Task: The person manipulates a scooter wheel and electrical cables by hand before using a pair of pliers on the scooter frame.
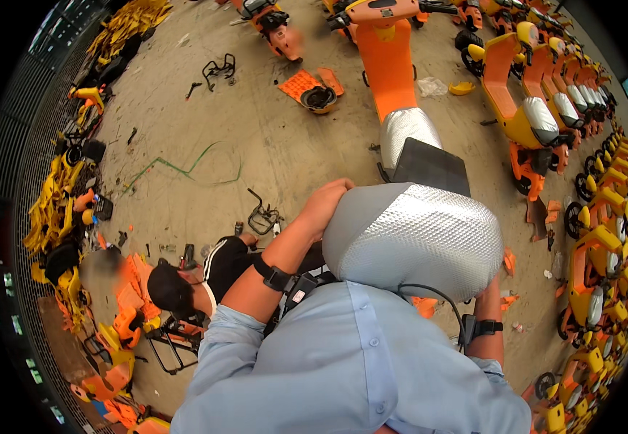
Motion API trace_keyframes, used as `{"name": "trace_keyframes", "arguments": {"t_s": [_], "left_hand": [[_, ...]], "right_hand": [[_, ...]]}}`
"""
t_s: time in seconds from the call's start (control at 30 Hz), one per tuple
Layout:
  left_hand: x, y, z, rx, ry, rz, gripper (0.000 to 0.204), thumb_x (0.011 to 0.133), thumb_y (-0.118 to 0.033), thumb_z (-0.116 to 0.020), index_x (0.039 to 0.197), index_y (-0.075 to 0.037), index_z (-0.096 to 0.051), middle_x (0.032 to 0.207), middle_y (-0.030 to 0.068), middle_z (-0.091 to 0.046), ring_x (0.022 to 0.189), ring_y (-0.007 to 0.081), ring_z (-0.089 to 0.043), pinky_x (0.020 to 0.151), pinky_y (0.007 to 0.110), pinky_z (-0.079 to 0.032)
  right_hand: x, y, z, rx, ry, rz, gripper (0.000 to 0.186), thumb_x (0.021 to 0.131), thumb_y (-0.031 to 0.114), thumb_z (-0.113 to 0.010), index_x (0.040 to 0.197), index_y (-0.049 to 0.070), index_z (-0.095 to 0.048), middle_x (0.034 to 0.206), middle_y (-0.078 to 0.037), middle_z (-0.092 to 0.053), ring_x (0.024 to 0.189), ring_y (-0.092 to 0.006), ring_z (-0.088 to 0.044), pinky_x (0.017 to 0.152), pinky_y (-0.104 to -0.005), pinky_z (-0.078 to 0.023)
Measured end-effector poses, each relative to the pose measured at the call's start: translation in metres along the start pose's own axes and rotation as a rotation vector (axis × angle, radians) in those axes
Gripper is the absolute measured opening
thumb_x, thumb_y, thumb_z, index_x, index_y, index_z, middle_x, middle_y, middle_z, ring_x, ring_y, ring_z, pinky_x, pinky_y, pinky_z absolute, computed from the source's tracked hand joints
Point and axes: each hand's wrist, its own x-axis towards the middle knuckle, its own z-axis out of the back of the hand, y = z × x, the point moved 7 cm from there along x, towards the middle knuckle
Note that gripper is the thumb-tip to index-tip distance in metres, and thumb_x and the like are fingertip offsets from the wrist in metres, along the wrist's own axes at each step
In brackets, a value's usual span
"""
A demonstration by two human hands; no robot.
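A large scooter seat [415,231], grey with a quilted silver cover, is up against my chest. My left hand [330,202] is closed over the seat's left edge, with its fingertips at the far rim. My right hand [484,291] goes under the seat's right end; its fingers are hidden behind the cover. Just beyond the seat is an orange scooter [388,65] with a silver seat of its own [404,134]. A flat dark panel [431,168] lies at the rear of that scooter, partly covered by the seat I hold.
A crouching person in a black cap [171,288] is close on my left. Bent black metal frames [262,215], a green strap [184,171] and orange panels [301,85] lie on the floor. Yellow scrap parts [50,210] line the left wall; rows of scooters [596,253] stand right.
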Motion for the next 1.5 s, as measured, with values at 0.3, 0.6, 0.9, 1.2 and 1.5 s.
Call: {"name": "trace_keyframes", "arguments": {"t_s": [0.3, 0.6, 0.9, 1.2, 1.5], "left_hand": [[0.15, -0.013, -0.047, 0.03, 0.388, 0.287, 0.045, 0.099, -0.026, -0.042, 0.128, 0.005, -0.055, 0.124, 0.0187, -0.063, 0.107, 0.0295, -0.063, 0.09, 0.04, -0.051], [0.109, 0.075, -0.229, 0.408, 0.863, 0.598, 0.038, 0.096, -0.023, -0.049, 0.121, 0.005, -0.06, 0.114, 0.0154, -0.067, 0.097, 0.0275, -0.067, 0.084, 0.038, -0.054], [-0.032, 0.22, -0.374, 0.892, 1.228, 0.692, 0.038, 0.096, -0.03, -0.051, 0.116, 0.0, -0.063, 0.106, 0.0106, -0.068, 0.093, 0.0218, -0.065, 0.081, 0.034, -0.051], [-0.269, 0.343, -0.472, 1.161, 1.723, 0.697, 0.03, 0.097, -0.025, -0.046, 0.107, -0.002, -0.063, 0.097, 0.0071, -0.066, 0.087, 0.017, -0.063, 0.076, 0.031, -0.05], [-0.419, 0.459, -0.494, 1.453, 2.157, 0.747, 0.027, 0.094, -0.02, -0.044, 0.099, -0.002, -0.064, 0.088, 0.0061, -0.063, 0.08, 0.0145, -0.059, 0.072, 0.028, -0.048]], "right_hand": [[-0.083, -0.014, -0.008, 0.04, -0.403, 0.062, 0.065, 0.092, 0.074, -0.037, 0.094, 0.014, -0.062, 0.059, 0.007, -0.047, 0.041, -0.0058, -0.032, 0.037, -0.0236, -0.022], [-0.261, -0.208, -0.003, 0.661, -0.985, 0.202, 0.075, 0.087, 0.08, -0.036, 0.115, 0.016, -0.063, 0.077, 0.004, -0.06, 0.049, -0.0052, -0.04, 0.039, -0.0221, -0.024], [-0.362, -0.345, 0.02, 1.118, -1.192, 0.344, 0.081, 0.088, 0.077, -0.033, 0.129, 0.012, -0.059, 0.111, -0.006, -0.067, 0.084, -0.0133, -0.064, 0.058, -0.0284, -0.049], [-0.447, -0.444, 0.015, 1.664, -1.303, 0.783, 0.061, 0.096, 0.058, -0.044, 0.125, 0.007, -0.062, 0.119, -0.008, -0.067, 0.1, -0.0212, -0.065, 0.087, -0.0334, -0.053], [-0.398, -0.521, 0.0, 1.932, -1.455, 1.212, 0.045, 0.102, 0.035, -0.045, 0.126, 0.0, -0.059, 0.119, -0.012, -0.066, 0.102, -0.0227, -0.065, 0.087, -0.0352, -0.054]]}}
